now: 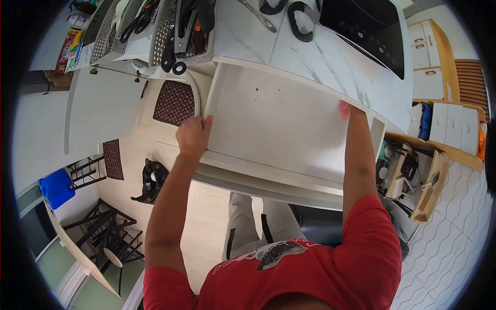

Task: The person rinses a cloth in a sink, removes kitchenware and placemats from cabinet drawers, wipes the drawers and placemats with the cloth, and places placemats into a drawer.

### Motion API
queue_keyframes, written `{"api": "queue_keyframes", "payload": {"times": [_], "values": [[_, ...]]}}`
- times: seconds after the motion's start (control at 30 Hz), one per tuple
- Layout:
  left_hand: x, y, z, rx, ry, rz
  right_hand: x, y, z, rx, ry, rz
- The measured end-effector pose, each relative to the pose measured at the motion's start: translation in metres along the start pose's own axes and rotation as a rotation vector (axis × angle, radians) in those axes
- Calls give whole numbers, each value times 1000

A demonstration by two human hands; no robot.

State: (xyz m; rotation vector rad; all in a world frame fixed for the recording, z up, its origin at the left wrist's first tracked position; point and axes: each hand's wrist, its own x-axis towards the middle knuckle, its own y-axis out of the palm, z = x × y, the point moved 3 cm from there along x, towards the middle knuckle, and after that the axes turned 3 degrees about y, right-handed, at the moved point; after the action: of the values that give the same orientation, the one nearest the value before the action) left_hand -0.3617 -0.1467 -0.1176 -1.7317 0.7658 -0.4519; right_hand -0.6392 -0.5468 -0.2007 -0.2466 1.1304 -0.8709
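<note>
- Nearest: red shirt (289, 276) and grey trousers (243, 222), person facing the drawer (243, 126).
- Drawer stood pulled out from under the counter, between the two arms; pale inside, wide, its front wall toward the person.
- Left hand (192, 137) at the drawer's near left corner: fingers curled in, thumb along the top of the left side wall. Grip closed, with hold of that wall.
- Right forearm (360, 150) reached over the front wall, along the right side, to the drawer's far right.
- Right hand (353, 110) mostly hidden at the counter edge; could not tell how far its fingers were spread, or whether they held anything.
- Pink thing (343, 109) just beside the right wrist, on its left; too little showed to identify it.
- Small dark specks (257, 90) lay scattered on the drawer floor, far and left of its middle.
- Black bag (151, 181) on the floor, left of the left forearm.
- Beyond the drawer: white marbled counter (315, 70), with black cooktop (369, 33) at far right.
- Far left: grey perforated basket (158, 39) of utensils, black-handled tools among them; metal utensil (261, 18) lay on the counter to its right.
</note>
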Motion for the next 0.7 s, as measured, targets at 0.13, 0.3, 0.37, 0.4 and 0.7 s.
{"api": "queue_keyframes", "payload": {"times": [0.13, 0.3, 0.37, 0.4, 0.7], "values": [[-19, 10, 11, -43, 58, -118, 38, 31, 55, 333, -2, 57], [-34, 3, 14, -153, 26, -84, 25, 80, 81, 617, -2, 152], [-36, 4, 11, -180, 4, -69, 0, 113, 84, 663, 19, 211], [-35, 5, 13, -188, -12, -50, -11, 131, 91, 674, 34, 254], [-39, 8, 19, -155, -1, -96, -75, 242, 175, 140, -752, 278]]}}
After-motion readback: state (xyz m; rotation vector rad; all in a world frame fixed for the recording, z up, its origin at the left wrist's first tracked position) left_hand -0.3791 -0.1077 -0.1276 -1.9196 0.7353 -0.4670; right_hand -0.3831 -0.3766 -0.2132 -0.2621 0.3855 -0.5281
